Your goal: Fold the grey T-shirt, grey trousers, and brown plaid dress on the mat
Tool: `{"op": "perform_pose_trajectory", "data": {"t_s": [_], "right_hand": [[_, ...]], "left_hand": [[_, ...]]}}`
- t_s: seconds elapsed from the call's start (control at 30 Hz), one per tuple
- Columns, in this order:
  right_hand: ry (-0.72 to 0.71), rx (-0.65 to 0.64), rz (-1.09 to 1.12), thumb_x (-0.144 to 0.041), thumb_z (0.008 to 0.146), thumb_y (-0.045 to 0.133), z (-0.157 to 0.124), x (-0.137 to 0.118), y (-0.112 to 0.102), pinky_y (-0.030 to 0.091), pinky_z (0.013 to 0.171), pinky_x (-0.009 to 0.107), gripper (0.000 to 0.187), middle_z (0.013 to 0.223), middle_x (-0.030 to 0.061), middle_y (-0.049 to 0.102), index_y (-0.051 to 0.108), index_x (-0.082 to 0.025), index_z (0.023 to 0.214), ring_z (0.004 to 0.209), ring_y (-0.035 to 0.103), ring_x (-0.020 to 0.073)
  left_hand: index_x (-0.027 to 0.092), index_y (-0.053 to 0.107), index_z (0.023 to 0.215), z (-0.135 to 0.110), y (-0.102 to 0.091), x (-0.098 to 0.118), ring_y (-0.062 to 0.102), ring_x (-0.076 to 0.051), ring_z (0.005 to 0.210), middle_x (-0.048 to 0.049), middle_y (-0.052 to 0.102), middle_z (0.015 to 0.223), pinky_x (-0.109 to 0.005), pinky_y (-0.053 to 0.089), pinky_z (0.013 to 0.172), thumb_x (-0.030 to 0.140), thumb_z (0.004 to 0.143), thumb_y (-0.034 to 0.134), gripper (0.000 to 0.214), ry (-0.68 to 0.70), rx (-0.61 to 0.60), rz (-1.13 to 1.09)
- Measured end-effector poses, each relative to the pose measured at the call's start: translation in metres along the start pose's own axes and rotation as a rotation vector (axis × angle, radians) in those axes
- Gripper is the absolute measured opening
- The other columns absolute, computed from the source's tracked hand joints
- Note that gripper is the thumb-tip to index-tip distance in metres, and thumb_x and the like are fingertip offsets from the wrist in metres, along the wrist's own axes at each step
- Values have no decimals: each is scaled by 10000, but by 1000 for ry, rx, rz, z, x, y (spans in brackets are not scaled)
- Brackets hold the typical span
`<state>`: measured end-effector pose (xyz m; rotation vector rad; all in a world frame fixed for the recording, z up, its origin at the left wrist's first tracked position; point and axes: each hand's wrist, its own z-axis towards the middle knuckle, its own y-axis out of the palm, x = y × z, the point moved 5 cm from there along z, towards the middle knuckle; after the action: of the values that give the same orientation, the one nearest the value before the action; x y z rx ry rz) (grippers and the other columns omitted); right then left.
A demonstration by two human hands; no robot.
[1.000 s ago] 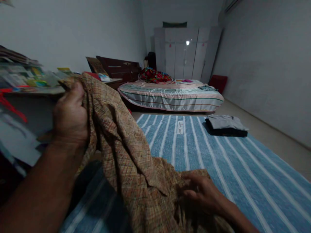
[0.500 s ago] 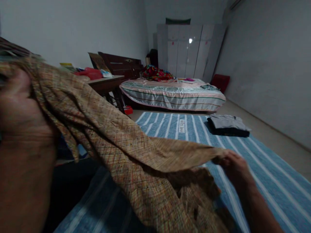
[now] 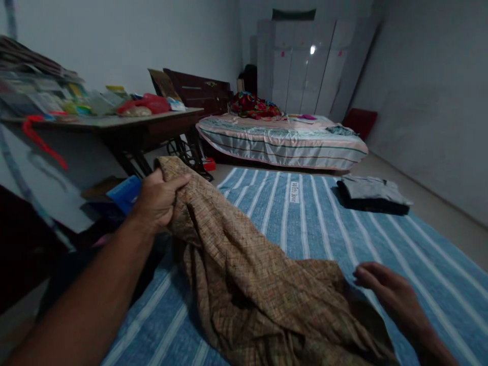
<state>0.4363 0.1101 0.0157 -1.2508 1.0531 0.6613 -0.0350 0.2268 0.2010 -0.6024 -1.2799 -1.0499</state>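
A brown checked shirt [image 3: 244, 249] stretches from the left toward the lower right, its lower part in loose folds over the blue-and-white striped sheet [image 3: 274, 218]. My left hand [image 3: 160, 195] grips one end of it, lifted above the sheet's left side, the thumb on top of the cloth. To the right, my right hand [image 3: 389, 290] is off the cloth, just beside its right edge. The fingers are loosely bent and slightly apart, with nothing in them. Part of the shirt runs out of view at the bottom.
Folded grey and black clothes [image 3: 373, 195] lie at the sheet's far right. A cluttered table [image 3: 152, 119] stands on the left, with a blue box [image 3: 125, 193] below it. Beyond are another bed [image 3: 282, 145], wardrobes [image 3: 297, 76] and a red chair [image 3: 360, 122].
My left hand has moved right and away from me, bringing its end of the shirt down. My right hand has let go of the cloth, which has sunk onto the sheet.
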Motion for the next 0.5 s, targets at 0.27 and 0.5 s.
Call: {"op": "perform_pose_trajectory", "data": {"t_s": [0.27,0.5], "right_hand": [[-532,-322,-482,-244,741,608,-48,-28,121,452,917,439,190,1115,122,647,674,-194,912,1062,573,297],[-203,-392,-92,-324,784,539,-39,-44,100,438,592,286,184,658,21,567,571,-190,662,630,547,176]], "left_hand": [[139,610,817,2,-4,-14,635,-135,569,20,683,687,-224,554,529,104,427,743,414,-37,7,8],[147,613,778,5,-25,-14,618,-128,542,38,666,644,-251,576,554,93,379,731,419,-32,76,-12]]}}
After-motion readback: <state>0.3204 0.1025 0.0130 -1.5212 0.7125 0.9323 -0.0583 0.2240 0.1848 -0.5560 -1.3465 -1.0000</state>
